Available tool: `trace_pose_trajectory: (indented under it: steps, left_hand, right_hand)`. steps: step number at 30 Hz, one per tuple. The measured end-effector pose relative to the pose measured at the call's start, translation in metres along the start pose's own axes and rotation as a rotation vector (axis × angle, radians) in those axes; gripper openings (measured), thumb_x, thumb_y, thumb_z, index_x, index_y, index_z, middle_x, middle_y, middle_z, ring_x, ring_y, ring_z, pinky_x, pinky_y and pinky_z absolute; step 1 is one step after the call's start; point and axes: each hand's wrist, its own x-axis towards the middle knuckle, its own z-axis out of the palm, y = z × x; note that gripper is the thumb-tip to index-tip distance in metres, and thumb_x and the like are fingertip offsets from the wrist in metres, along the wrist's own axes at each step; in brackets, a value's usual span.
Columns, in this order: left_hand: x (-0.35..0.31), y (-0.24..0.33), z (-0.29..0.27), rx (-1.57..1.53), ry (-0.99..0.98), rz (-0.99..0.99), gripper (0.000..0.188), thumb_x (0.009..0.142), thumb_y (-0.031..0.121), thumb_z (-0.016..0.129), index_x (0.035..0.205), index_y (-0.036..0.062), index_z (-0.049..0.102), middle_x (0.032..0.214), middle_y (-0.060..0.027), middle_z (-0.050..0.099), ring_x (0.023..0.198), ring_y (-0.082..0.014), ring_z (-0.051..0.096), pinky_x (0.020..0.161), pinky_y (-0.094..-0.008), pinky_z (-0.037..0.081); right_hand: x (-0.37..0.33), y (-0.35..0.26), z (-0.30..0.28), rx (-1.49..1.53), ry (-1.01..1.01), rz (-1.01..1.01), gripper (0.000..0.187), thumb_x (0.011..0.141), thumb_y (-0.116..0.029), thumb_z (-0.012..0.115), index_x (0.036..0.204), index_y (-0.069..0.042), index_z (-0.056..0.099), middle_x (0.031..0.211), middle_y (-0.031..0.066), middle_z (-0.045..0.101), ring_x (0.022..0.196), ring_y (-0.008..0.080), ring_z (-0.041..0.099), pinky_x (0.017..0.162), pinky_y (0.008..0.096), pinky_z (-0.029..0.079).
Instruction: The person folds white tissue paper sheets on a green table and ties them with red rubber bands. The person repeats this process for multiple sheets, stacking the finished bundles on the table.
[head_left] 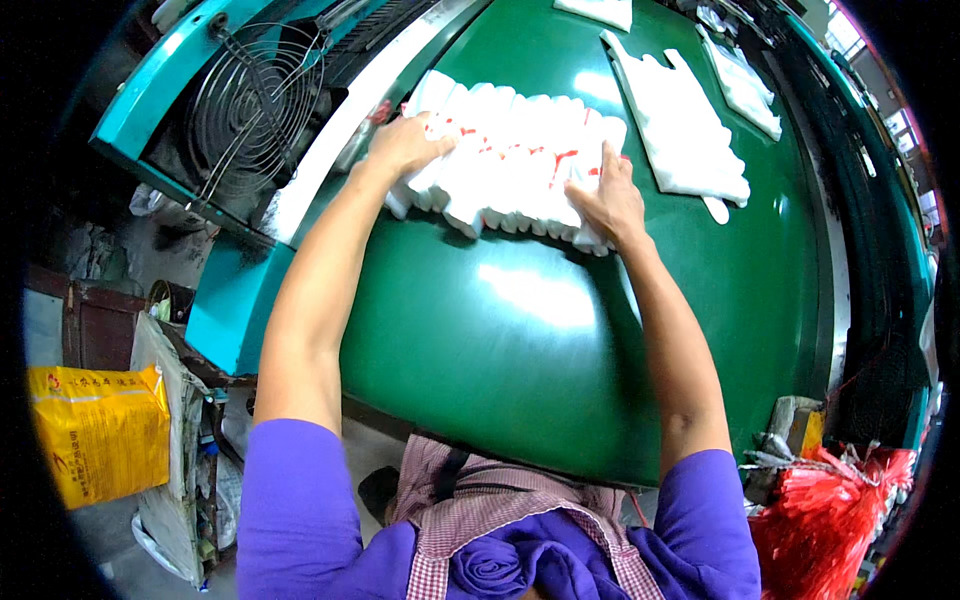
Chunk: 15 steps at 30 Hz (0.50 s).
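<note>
A row of white plastic bags (515,165) with red print lies bunched crosswise on the green surface (450,330), their folds packed side by side. My left hand (408,146) grips the left end, its fingers partly hidden against the plastic. At the right end my right hand (614,200) clasps the bags, the thumb on the near side and the fingers over the outer edge. Both arms reach forward. Right of the row, a flat stack of white vest-style bags (682,130) lies apart from my right hand.
More white bags (742,82) rest farther right, and another white bag (598,10) is at the far edge. A teal machine frame with a round wire fan guard (255,110) stands at left. A yellow package (100,435) sits lower left; red plastic strips (830,525) hang lower right.
</note>
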Motion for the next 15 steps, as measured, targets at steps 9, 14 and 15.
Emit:
trace_pose_trajectory:
  steps: [9,14,15]
  left_hand:
    - [-0.121,-0.015,-0.005,-0.058,-0.004,0.099,0.041,0.088,0.034,0.054,0.123,0.0129,0.058,0.115,-0.0169,0.062,0.104,-0.0334,0.059,0.087,-0.0412,0.047]
    - [-0.122,-0.018,0.007,0.176,0.090,0.151,0.051,0.081,0.023,0.058,0.128,0.0041,0.049,0.115,-0.0216,0.061,0.105,-0.0361,0.059,0.089,-0.0457,0.047]
    - [-0.122,-0.020,0.009,0.197,0.147,0.189,0.054,0.080,0.021,0.059,0.129,0.0036,0.047,0.116,-0.0219,0.060,0.106,-0.0365,0.058,0.090,-0.0459,0.047]
  right_hand:
    - [-0.120,0.035,-0.038,-0.026,-0.010,0.077,0.095,0.071,-0.041,0.068,0.146,-0.005,0.022,0.137,0.0238,0.039,0.119,0.0367,0.051,0.098,0.0435,0.043]
    - [-0.141,0.039,-0.046,-0.022,0.021,0.082,0.094,0.072,-0.040,0.068,0.147,-0.005,0.023,0.137,0.0240,0.039,0.120,0.0362,0.050,0.099,0.0423,0.042]
    - [-0.140,0.038,-0.044,-0.017,0.023,0.076,0.094,0.072,-0.040,0.068,0.147,-0.005,0.023,0.137,0.0240,0.039,0.120,0.0361,0.050,0.099,0.0420,0.042]
